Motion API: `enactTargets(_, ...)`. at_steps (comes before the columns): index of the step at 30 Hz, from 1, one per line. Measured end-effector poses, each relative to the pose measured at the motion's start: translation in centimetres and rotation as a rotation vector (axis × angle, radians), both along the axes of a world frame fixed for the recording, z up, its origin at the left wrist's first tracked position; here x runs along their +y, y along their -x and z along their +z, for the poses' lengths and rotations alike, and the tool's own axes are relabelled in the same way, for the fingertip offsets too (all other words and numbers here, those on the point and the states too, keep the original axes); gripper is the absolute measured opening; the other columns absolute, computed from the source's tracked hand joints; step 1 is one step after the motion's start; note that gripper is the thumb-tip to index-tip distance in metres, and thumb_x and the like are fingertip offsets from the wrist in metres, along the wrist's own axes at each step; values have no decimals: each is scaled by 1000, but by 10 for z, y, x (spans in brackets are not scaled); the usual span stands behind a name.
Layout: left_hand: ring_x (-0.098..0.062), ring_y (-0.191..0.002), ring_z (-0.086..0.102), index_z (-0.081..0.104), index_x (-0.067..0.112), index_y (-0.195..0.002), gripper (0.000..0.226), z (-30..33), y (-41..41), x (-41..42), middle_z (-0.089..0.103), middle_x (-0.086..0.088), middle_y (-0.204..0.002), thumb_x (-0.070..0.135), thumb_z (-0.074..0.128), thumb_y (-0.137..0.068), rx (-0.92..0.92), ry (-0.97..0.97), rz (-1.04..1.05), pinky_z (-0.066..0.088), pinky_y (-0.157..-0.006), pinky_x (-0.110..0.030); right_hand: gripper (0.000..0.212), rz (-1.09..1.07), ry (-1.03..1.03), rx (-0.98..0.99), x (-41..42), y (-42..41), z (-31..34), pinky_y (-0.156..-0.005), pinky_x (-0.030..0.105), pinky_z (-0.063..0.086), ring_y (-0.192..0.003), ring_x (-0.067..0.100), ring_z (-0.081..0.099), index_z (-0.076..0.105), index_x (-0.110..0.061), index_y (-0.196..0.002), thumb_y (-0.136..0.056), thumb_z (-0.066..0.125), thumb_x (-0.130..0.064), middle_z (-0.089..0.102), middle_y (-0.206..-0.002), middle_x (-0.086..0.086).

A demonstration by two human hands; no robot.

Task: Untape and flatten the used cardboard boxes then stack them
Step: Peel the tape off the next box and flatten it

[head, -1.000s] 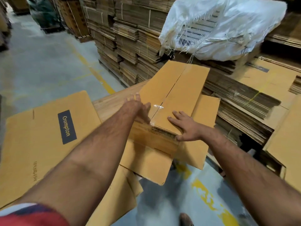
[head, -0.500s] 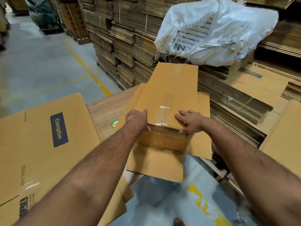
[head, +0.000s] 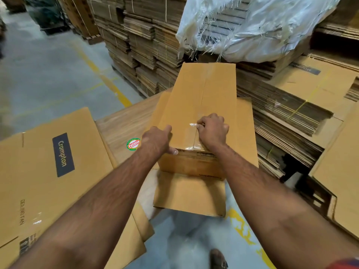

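We face tall stacks of flattened brown cardboard [head: 147,45] with a torn white woven sack [head: 272,26] on top. A tan rectangular cardboard box [head: 204,98] lies on a wooden tabletop [head: 124,125], beside a flattened Crompton-labelled carton [head: 48,162]. Our left hand [head: 157,140] grips its near-left corner; our right hand [head: 212,130] pinches the clear tape strip [head: 194,125] on its seam.

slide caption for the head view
Right hand pinches clear tape on a cardboard box; left hand steadies its edge.
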State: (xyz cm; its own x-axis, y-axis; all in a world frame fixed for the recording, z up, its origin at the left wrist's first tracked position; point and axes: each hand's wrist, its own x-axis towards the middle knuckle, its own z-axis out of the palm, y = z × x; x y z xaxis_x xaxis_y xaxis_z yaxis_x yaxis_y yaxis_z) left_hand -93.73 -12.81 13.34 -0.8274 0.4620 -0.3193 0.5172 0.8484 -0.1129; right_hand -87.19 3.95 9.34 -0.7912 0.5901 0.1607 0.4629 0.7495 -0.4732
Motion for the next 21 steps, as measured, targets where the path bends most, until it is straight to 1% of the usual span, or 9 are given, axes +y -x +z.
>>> enactTargets(2,-34,-109,56,31,24,-135,87,-2,1,-1,49,-16,-121,68,70,-70,-10,-32,3,39,-67,-36,14,-9,-6,34,-1,0,-1,-88,42,33,-110,22,45,72,-31,-100,-95,59,-31,59,-111,-3)
enactTargets(4,-35,-111,54,34,22,-135,86,-4,-1,-1,47,-18,-123,64,73,-71,-29,-81,21,41,-71,-38,12,-12,-23,42,-2,-2,-2,-88,43,36,-108,22,46,70,-30,-95,-96,58,-31,59,-108,-4)
enactTargets(6,-38,-122,45,38,20,-137,85,-6,-2,0,38,-20,-136,61,75,-71,-7,-88,3,44,-81,-41,12,0,-53,47,-5,-3,-2,-88,43,37,-107,23,46,69,-28,-94,-97,57,-31,59,-106,-4)
enactTargets(8,-38,-132,35,39,18,-138,85,-5,-2,1,27,-17,-149,60,74,-72,25,-58,-47,44,-92,-46,12,30,-76,69,-8,-5,-2,-86,41,38,-104,22,47,67,-25,-93,-98,56,-28,59,-103,-4)
enactTargets(9,-37,-131,37,39,16,-137,85,-4,-1,0,30,-15,-149,60,74,-72,17,-59,-61,44,-93,-47,12,51,-86,78,-10,-7,-3,-85,40,37,-103,22,47,67,-24,-93,-98,56,-27,60,-102,-4)
enactTargets(12,-36,-124,47,41,13,-134,83,-5,-1,-2,39,-11,-146,61,72,-74,9,-59,-75,45,-88,-44,11,121,-110,104,-16,-15,-6,-82,38,38,-99,22,47,65,-19,-93,-98,56,-22,60,-99,-2)
enactTargets(17,-33,-121,51,40,14,-135,81,-4,-7,0,46,-12,-137,61,70,-76,64,-35,-87,43,-80,-40,8,191,-76,215,-26,-38,-20,-76,41,43,-87,26,49,62,-15,-89,-95,56,-14,60,-89,2)
enactTargets(19,-32,-121,52,40,14,-135,82,-2,-7,0,48,-12,-135,60,72,-75,66,-50,-81,44,-82,-40,8,210,-74,254,-37,-47,-27,-75,42,43,-83,26,48,61,-15,-88,-93,54,-14,60,-86,2)
enactTargets(21,-32,-121,52,43,14,-133,81,-3,-6,0,50,-12,-132,59,74,-74,61,-85,-80,44,-87,-40,7,220,-88,282,-50,-57,-31,-75,40,40,-80,26,49,61,-14,-88,-90,55,-12,60,-85,3)
